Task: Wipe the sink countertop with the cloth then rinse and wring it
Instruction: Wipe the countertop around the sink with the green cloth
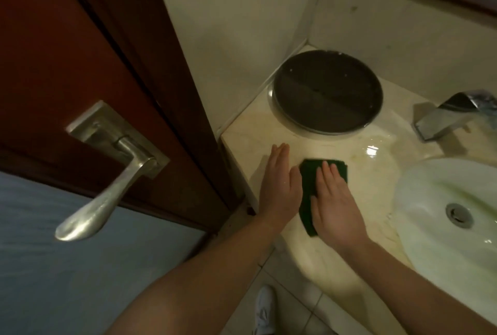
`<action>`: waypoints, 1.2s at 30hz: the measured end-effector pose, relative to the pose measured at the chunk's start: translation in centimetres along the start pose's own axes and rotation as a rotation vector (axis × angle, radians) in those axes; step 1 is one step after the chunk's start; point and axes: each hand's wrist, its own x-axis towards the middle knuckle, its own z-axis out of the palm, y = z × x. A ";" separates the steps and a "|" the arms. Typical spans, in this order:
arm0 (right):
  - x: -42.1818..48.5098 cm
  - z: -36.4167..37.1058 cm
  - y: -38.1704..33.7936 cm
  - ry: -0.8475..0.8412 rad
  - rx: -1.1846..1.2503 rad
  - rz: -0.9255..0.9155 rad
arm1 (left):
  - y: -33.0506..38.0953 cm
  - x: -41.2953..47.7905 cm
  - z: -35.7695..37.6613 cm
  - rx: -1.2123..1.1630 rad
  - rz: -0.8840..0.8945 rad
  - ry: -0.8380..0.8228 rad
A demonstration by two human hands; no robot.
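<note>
The dark green square cloth [309, 173] lies flat on the pale stone countertop [250, 135], near its front edge and left of the white sink bowl [430, 200]. The right hand [333, 200] presses it with straight fingers. The left hand [279, 184] rests flat just beside it, holding nothing. A good wipe needs an even push and long rows toward the far round dark tray [326, 92].

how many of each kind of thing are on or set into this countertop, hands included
hands: 2, the left hand flat on the counter and the right hand flat on the cloth
green cloth: 1
dark round tray: 1
faucet: 1
sink basin: 1
total: 6
</note>
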 end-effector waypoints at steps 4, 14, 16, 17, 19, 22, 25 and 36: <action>7.6 -1.3 -1.2 -0.031 0.402 -0.050 | 1.0 0.6 0.4 0.107 0.133 -0.041; 5.0 -0.9 4.3 0.140 0.130 0.137 | -1.9 8.0 -0.6 0.705 -0.028 -0.068; 5.2 -0.9 4.2 0.138 0.101 0.123 | -1.8 10.5 -1.2 0.711 -0.008 -0.109; 5.2 -0.8 4.3 0.140 0.093 0.120 | -1.9 11.7 -1.4 0.723 -0.003 -0.120; 5.3 -0.7 4.5 0.145 0.085 0.101 | -2.0 13.5 -2.0 0.740 -0.009 -0.115; 5.3 -0.7 4.7 0.140 0.073 0.088 | -2.4 14.1 -2.4 0.739 -0.038 -0.076; 5.2 -0.7 4.9 0.142 0.070 0.075 | -2.4 13.0 -2.1 0.703 -0.092 -0.003; 5.1 -0.7 5.2 0.122 0.049 0.048 | -2.8 6.6 -1.8 0.595 -0.408 0.254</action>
